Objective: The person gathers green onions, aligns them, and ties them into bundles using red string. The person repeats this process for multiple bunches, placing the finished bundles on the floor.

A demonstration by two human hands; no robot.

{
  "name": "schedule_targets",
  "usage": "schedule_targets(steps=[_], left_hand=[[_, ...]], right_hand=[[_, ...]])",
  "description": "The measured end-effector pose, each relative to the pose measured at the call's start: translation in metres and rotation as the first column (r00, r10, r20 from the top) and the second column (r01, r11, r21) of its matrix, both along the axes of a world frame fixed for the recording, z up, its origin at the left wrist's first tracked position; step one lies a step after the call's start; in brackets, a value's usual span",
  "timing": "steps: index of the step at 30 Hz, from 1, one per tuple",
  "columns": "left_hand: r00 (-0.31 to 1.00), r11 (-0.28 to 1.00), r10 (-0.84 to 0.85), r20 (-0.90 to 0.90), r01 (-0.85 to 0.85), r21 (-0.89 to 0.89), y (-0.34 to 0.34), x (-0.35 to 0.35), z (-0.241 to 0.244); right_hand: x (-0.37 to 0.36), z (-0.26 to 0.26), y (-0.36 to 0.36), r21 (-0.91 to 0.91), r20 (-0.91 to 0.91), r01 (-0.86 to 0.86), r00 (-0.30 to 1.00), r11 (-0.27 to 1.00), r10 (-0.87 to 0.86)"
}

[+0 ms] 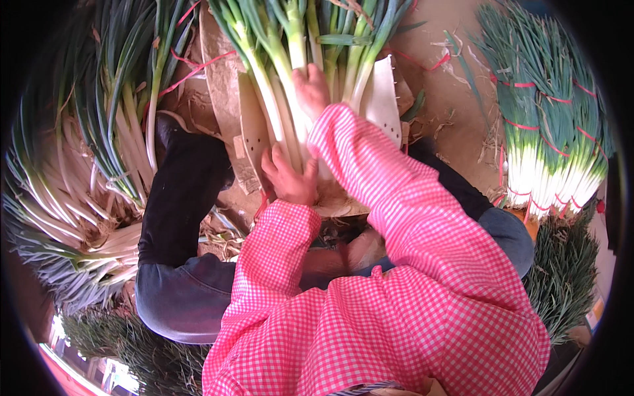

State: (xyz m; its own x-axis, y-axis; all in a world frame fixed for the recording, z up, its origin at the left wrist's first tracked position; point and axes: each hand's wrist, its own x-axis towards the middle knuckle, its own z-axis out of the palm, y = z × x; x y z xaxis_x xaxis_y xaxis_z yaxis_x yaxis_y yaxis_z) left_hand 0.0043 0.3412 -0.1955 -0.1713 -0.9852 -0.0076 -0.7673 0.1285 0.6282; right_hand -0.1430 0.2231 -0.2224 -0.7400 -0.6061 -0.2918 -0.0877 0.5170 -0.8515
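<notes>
Long-stalked Welsh onions [270,91] lie in front of me on a curved pale sheet with small holes [384,94], green leaves pointing away. My right hand [313,93] is higher up, its fingers on a thick stalk where white turns to green. Closer to me, my left hand [291,175] has thumb and fingers spread around the white lower stalks. The palms and the root ends under the hands are hidden. Pink ties [195,72] run out on both sides of the sheet.
Loose Welsh onions [74,183] are heaped at the left, roots towards my leg. Tied bundles [550,123] with pink bands stand at the right. More dark green leaves [559,277] lie below them. My bent legs [181,198] flank the sheet. Dry scraps [223,232] litter the ground.
</notes>
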Motion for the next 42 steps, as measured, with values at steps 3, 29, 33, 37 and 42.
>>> schedule_targets(steps=[3,29,33,37,42], left_hand=[[0.982,0.913,0.021,-0.188,0.058,0.404,-0.002,-0.001,-0.019],[0.941,0.865,0.12,-0.317,0.058,0.499,-0.016,0.002,0.005],[0.96,0.882,0.082,-0.267,0.054,0.468,-0.016,0.003,-0.001],[0.96,0.906,0.042,-0.275,0.08,0.417,-0.017,0.004,-0.003],[0.916,0.815,0.186,-0.354,0.058,0.577,-0.019,0.005,0.0]], right_hand=[[0.034,0.014,0.023,0.005,0.118,-0.172,0.978,0.985,0.17],[-0.092,0.035,0.042,-0.333,-0.426,-0.138,0.905,0.933,-0.018],[-0.079,0.017,0.04,-0.175,-0.405,-0.211,0.906,0.962,0.125],[-0.04,-0.024,0.044,0.03,-0.158,0.089,0.984,0.996,-0.084],[-0.024,-0.008,0.047,-0.126,-0.47,0.059,0.876,0.99,-0.112]])
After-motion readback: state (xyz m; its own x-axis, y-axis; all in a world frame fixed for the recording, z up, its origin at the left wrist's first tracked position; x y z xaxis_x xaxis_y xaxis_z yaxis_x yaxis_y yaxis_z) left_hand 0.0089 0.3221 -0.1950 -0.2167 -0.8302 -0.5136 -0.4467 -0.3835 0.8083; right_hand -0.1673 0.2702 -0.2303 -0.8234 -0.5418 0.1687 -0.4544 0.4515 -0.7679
